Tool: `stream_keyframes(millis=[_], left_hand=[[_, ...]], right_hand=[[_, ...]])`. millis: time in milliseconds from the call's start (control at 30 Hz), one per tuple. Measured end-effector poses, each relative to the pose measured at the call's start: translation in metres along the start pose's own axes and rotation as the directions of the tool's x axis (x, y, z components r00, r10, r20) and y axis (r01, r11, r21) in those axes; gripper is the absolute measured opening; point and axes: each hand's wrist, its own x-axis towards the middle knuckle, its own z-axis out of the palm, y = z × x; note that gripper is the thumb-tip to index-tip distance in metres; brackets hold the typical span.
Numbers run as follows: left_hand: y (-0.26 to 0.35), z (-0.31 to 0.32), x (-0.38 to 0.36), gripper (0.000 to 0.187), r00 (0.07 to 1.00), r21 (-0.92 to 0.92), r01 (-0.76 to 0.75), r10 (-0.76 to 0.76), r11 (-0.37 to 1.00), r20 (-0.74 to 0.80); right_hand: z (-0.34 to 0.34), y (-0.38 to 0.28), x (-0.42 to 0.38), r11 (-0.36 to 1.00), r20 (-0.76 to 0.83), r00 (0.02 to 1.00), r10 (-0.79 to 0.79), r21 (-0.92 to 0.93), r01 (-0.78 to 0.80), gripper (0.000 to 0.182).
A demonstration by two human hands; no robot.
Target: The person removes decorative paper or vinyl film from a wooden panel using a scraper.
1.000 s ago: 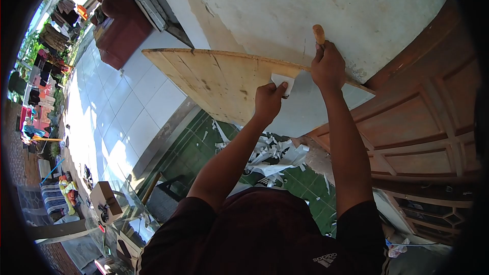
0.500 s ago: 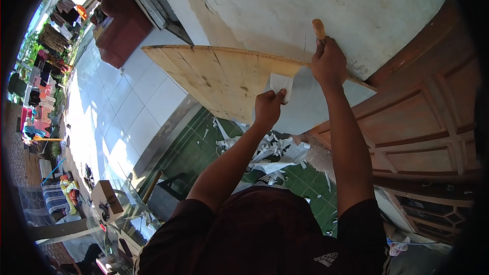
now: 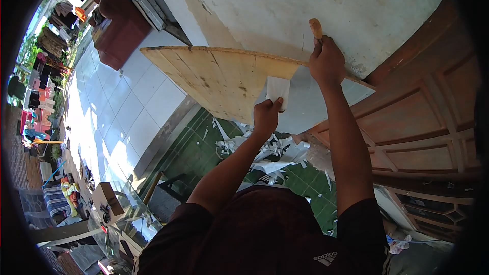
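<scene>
A wooden board (image 3: pixel 214 74) leans at an angle in front of me. Its left part is bare wood, and a pale grey sheet (image 3: pixel 300 104) covers the right part. My left hand (image 3: pixel 266 116) is closed in a pinch on a whitish peeled strip (image 3: pixel 277 89) over the edge between sheet and bare wood. My right hand (image 3: pixel 327 63) is closed around a tool with a wooden handle (image 3: pixel 316 28) at the board's upper edge. The tool's working end is hidden behind the hand and board.
Torn white scraps (image 3: pixel 277 158) lie on the green tiled floor (image 3: pixel 191 145) below the board. A worn wall (image 3: pixel 305 0) rises behind it. A brown panelled door (image 3: pixel 412 122) is on the right; a red sofa (image 3: pixel 122 30) and a cardboard box (image 3: pixel 107 201) are on the left.
My left hand has drawn a short way down towards me with the strip, and more of the strip shows above the fingers. My right hand stays nearly in place at the board's edge.
</scene>
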Motion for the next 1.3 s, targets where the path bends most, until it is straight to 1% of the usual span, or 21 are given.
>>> stream_keyframes(millis=[167,267,367,467,567,667,767,800,900,933,1000,1033,1067,1100,1167,1200,1233,1267,1300], left_hand=[[-0.012,0.000,-0.004,0.044,1.000,0.021,0.026,-0.026,0.999,0.002],[-0.013,0.000,-0.011,0.049,0.999,0.010,-0.039,0.040,0.999,-0.030],[-0.026,0.003,-0.014,0.048,0.998,0.012,-0.057,0.057,0.998,-0.033],[-0.032,0.006,-0.016,0.048,0.998,0.046,-0.036,0.038,0.998,-0.048],[-0.022,0.004,-0.021,0.046,0.999,0.117,-0.009,0.013,0.993,-0.038],[-0.047,0.009,-0.011,0.046,0.993,0.215,-0.097,0.111,0.972,-0.050],[-0.048,0.010,-0.007,0.046,0.985,0.274,-0.149,0.166,0.950,-0.039],[-0.047,0.009,-0.006,0.045,0.989,0.325,-0.135,0.150,0.936,-0.020],[-0.042,0.009,-0.009,0.044,0.992,0.283,-0.129,0.124,0.950,0.035],[-0.041,0.004,-0.009,0.038,0.990,0.357,-0.119,0.082,0.927,0.117],[-0.040,-0.005,-0.017,0.043,0.961,0.459,-0.212,0.099,0.863,0.257],[-0.037,-0.011,-0.020,0.048,0.940,0.502,-0.261,0.100,0.825,0.325],[-0.033,-0.022,-0.019,0.063,0.918,0.548,-0.225,-0.013,0.806,0.397],[-0.041,-0.034,-0.017,0.063,0.854,0.533,-0.262,-0.064,0.805,0.517],[-0.064,-0.061,-0.008,0.063,0.676,0.493,-0.329,-0.164,0.805,0.719],[-0.053,-0.072,-0.011,0.064,0.573,0.559,-0.414,-0.271,0.719,0.773],[-0.028,-0.083,-0.015,0.064,0.468,0.596,-0.510,-0.381,0.620,0.797],[-0.003,-0.097,-0.017,0.061,0.367,0.549,-0.557,-0.408,0.623,0.836],[0.011,-0.113,-0.015,0.057,0.352,0.450,-0.626,-0.285,0.637,0.892]], right_hand=[[0.000,0.001,0.001,1.000,0.000,1.000,-0.003,0.004,0.003,0.021],[0.001,0.001,0.001,1.000,0.010,1.000,0.010,-0.003,-0.010,0.021],[0.000,0.000,0.000,1.000,0.006,1.000,0.008,-0.007,-0.008,0.020],[0.001,0.001,0.000,1.000,-0.023,1.000,-0.019,-0.002,0.019,0.019],[0.003,0.003,0.000,0.999,-0.023,0.999,-0.031,0.006,0.032,0.017],[0.002,0.003,-0.002,0.998,-0.045,0.997,-0.055,0.028,0.056,0.016],[0.002,0.008,-0.003,0.995,-0.044,0.996,-0.072,0.062,0.074,0.019],[0.001,0.007,-0.003,0.996,-0.033,0.998,-0.060,0.060,0.062,0.018],[0.000,0.009,-0.006,0.994,-0.046,0.997,-0.064,0.088,0.068,0.017],[-0.004,0.008,-0.008,0.994,-0.027,0.998,-0.055,0.094,0.058,0.017],[-0.002,0.011,-0.008,0.993,-0.019,0.999,-0.032,0.112,0.034,0.017],[-0.001,0.012,-0.008,0.992,-0.013,1.000,-0.021,0.121,0.023,0.017],[-0.001,0.012,-0.008,0.992,-0.006,1.000,-0.017,0.126,0.017,0.017],[-0.003,0.011,-0.010,0.991,-0.003,1.000,-0.012,0.132,0.012,0.018],[-0.007,0.012,-0.012,0.990,0.004,1.000,-0.001,0.143,0.000,0.018],[-0.007,0.012,-0.013,0.989,0.013,1.000,0.005,0.150,-0.007,0.017],[-0.007,0.012,-0.013,0.988,0.015,1.000,0.011,0.156,-0.013,0.017],[-0.004,0.014,-0.013,0.986,-0.010,1.000,0.005,0.169,-0.003,0.017],[-0.002,0.016,-0.016,0.984,-0.033,0.999,0.000,0.180,0.006,0.017]])
